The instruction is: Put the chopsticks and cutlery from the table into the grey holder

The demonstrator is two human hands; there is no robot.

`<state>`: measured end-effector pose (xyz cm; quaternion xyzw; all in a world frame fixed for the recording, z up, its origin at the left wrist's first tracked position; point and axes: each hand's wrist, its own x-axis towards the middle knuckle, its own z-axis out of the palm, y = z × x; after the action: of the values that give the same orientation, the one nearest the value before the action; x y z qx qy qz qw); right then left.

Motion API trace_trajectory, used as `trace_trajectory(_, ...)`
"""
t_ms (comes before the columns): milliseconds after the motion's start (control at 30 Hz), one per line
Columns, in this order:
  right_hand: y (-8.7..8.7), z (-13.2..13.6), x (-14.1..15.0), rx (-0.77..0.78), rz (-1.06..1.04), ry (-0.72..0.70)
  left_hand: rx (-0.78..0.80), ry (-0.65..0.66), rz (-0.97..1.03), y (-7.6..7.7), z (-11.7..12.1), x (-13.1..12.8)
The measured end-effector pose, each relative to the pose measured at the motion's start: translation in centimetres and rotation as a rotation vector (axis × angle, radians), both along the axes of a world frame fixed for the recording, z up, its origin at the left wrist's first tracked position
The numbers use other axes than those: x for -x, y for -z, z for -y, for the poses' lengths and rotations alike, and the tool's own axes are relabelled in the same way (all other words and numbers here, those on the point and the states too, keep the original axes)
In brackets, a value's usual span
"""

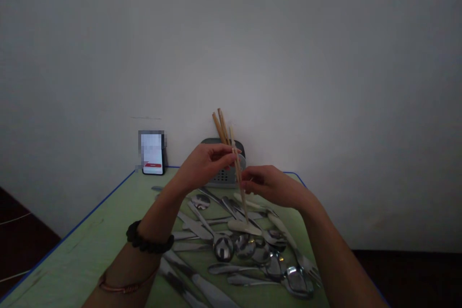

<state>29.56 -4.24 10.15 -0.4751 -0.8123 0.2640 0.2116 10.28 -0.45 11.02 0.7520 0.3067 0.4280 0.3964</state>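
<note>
Both of my hands are closed on a pair of light wooden chopsticks [243,199], which slant nearly upright above the table. My left hand [205,166] pinches them near the top. Lower down, my right hand [276,185] has its fingertips against them. Behind my left hand stands a grey cutlery holder [221,184] with holes in its front, partly hidden. Brown chopsticks [220,125] stick up from it. Below my hands lies loose cutlery, including a round spoon [224,249], a fork [308,264] and a table knife [212,291].
A green table [97,231] with a blue edge stands against a plain wall [325,82]. At its back left a lit phone [152,154] leans upright. Another spoon [200,201] lies close before the holder. Dark floor [21,231] shows at the left.
</note>
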Motion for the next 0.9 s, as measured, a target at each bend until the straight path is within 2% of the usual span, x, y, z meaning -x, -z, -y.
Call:
trace_trajectory(200,0.7,-0.2,-0.3,0.017,0.085,-0.016,0.08,-0.038,0.126,0.3,-0.5,0.0)
trace_trajectory(300,0.6,-0.2,-0.7,0.055,0.06,-0.053,0.072,-0.105,0.168,0.2,-0.9,0.6)
trace_trajectory(367,0.5,-0.2,-1.2,0.059,0.012,-0.029,0.069,-0.139,0.162,0.4,-1.2,1.4)
trace_trajectory(433,0.3,-0.3,-1.7,0.035,-0.016,0.028,0.094,-0.122,0.059,0.7,-1.6,2.4)
trace_trajectory(600,0.2,-0.4,-2.9,-0.092,0.029,0.119,0.21,0.176,-0.549,1.8,-2.4,4.8)
trace_trajectory(667,0.2,-0.4,-3.0,-0.116,0.048,0.158,0.208,0.211,-0.691,2.1,-2.5,5.2)
trace_trajectory(767,0.1,-0.3,-2.5,-0.142,0.079,0.18,0.155,0.211,-0.743,2.1,-2.5,5.0)
trace_trajectory(900,0.1,-0.3,-1.8,-0.149,0.096,0.139,0.059,0.249,-0.692,1.8,-2.3,4.4)
